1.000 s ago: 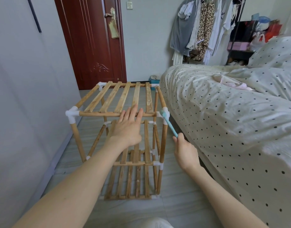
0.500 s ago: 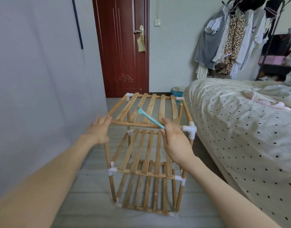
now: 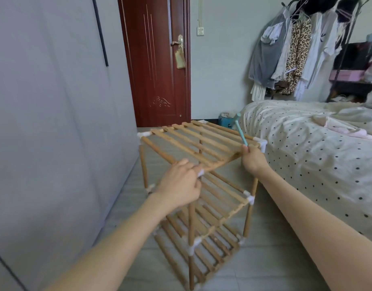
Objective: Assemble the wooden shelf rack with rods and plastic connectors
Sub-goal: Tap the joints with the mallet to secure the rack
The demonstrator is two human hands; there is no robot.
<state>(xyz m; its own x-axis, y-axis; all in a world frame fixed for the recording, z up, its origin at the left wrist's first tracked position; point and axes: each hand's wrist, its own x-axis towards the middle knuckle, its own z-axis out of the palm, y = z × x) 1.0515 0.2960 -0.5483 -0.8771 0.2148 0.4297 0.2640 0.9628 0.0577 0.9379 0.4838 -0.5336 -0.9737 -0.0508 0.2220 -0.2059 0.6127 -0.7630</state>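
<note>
Nearest the camera, the person's two bare forearms reach out over the grey floor [image 3: 271, 259] to the wooden shelf rack [image 3: 199, 185], which stands on that floor between the pale wall panel [image 3: 55, 122] and the dotted bed [image 3: 319, 162], turned so that one corner points at the viewer. The left hand [image 3: 180, 185] covers that near top corner, its fingers curled over the white plastic connector [image 3: 200, 172] and the rod ends meeting there. A little farther, the right hand [image 3: 252, 158] has its fingers closed round the handle of a small teal mallet [image 3: 240, 131], head raised, while it lies against the top tier's right edge; whether it also holds the rod cannot be told. All three slatted tiers look fitted. Made of thin rods and slats, the frame is probably light enough to turn by one corner, fairly stiff along each rod yet liable to rack or pull apart at the push-fit joints, so the corners beside the connectors seem the soundest hold; the thin slats look the worst place to grip or strike. Beyond stand the red door [image 3: 157, 66] and hung clothes [image 3: 290, 57].
</note>
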